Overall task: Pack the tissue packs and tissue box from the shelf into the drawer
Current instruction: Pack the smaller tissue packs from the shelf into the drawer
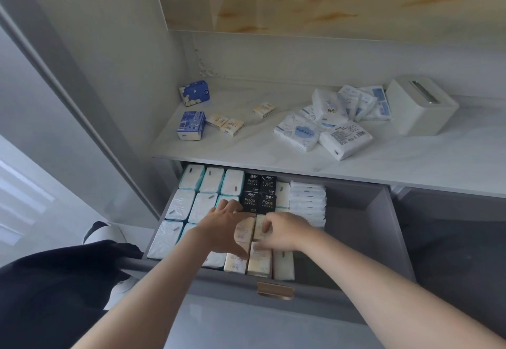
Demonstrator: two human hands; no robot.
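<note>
Head view: both hands are down in the open drawer, working side by side. The right hand has its fingers curled round a beige pack and seems to be seating it. The left hand lies just beside it, fingers spread over the packs and thumb reaching toward the drawer front; whether it grasps anything or only presses down I cannot tell.

Directly under the wrists two more beige packs already stand in the front row. Just past the fingertips sit four black packs. To the left of the left hand, white packs fill the drawer in rows; to the right of the right hand stands a row of thin white packs, and beyond that the drawer floor is bare.

By my judgement the job is past halfway. Well beyond the hands, up on the shelf, two blue packs, three small beige ones, a loose heap of soft white packs and the tissue box are not yet packed. The bare right side looks the likely place for the box.

Nothing blocks the reach up to the shelf. A dark cloth hangs near the left forearm, touching the drawer's front corner.
</note>
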